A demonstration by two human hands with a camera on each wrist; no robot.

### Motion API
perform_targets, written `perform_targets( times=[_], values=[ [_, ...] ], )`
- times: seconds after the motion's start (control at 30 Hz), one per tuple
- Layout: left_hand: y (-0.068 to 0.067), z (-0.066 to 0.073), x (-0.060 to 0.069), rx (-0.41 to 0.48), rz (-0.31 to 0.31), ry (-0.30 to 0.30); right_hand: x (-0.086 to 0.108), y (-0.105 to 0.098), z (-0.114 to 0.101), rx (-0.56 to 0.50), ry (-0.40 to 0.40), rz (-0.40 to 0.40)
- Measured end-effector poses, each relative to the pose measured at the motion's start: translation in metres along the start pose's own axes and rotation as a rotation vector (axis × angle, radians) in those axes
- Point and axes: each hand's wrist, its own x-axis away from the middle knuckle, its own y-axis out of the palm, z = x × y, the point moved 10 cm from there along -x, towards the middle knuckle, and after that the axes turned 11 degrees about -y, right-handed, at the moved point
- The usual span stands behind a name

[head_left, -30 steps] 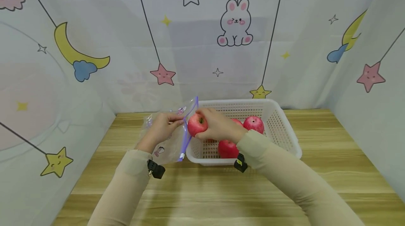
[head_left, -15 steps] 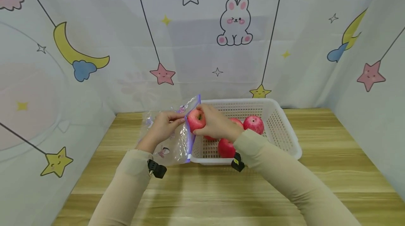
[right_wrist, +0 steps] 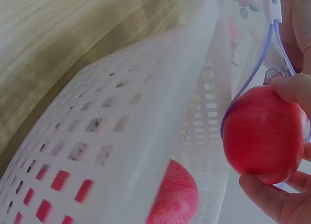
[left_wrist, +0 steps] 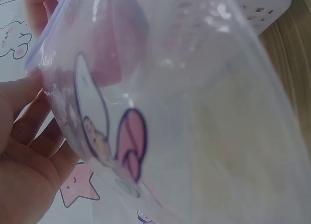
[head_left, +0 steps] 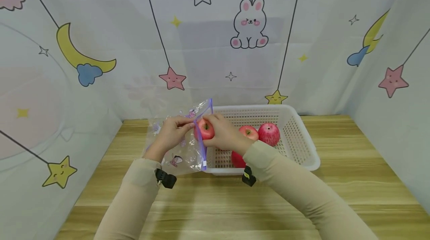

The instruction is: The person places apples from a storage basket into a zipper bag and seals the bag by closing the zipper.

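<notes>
My left hand point(head_left: 171, 135) pinches the purple-edged mouth of a clear zip bag point(head_left: 178, 154) printed with small cartoon figures. A red apple point(head_left: 206, 129) sits partly inside that mouth, gripped by my right hand point(head_left: 226, 131) from the right. The right wrist view shows fingers and thumb round the apple point(right_wrist: 265, 134), with the purple zip strip point(right_wrist: 257, 71) along its edge. Through the bag's film point(left_wrist: 204, 136) in the left wrist view, the apple looks like a blurred red shape point(left_wrist: 104, 44). The bag's left part lies beyond my left hand.
A white perforated basket point(head_left: 307, 146) stands on the wooden table point(head_left: 218, 202) beside the bag. Several red apples lie in it, among them a striped apple point(head_left: 269, 134) and a paler apple point(head_left: 249, 132). A cartoon-printed curtain point(head_left: 221, 57) hangs behind and at both sides.
My right hand has moved left with the apple, from in front of the bag's mouth to partly within it. The bag's purple edge has shifted slightly right. My left hand stays nearly in place.
</notes>
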Motion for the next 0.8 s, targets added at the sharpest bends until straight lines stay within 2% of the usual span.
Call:
perform_targets(
  times=[0.33, 0.67, 0.8],
  values=[
    [-0.015, 0.003, 0.001, 0.032, 0.022, 0.01, -0.003, 0.001, -0.002, 0.007, -0.015, 0.025],
    [-0.026, 0.003, 0.003, 0.026, 0.013, -0.06, -0.002, 0.002, -0.002, -0.003, 0.011, 0.009],
    [-0.027, 0.005, 0.004, 0.008, 0.009, -0.043, -0.002, 0.003, -0.002, -0.015, 0.02, -0.01]
  ],
)
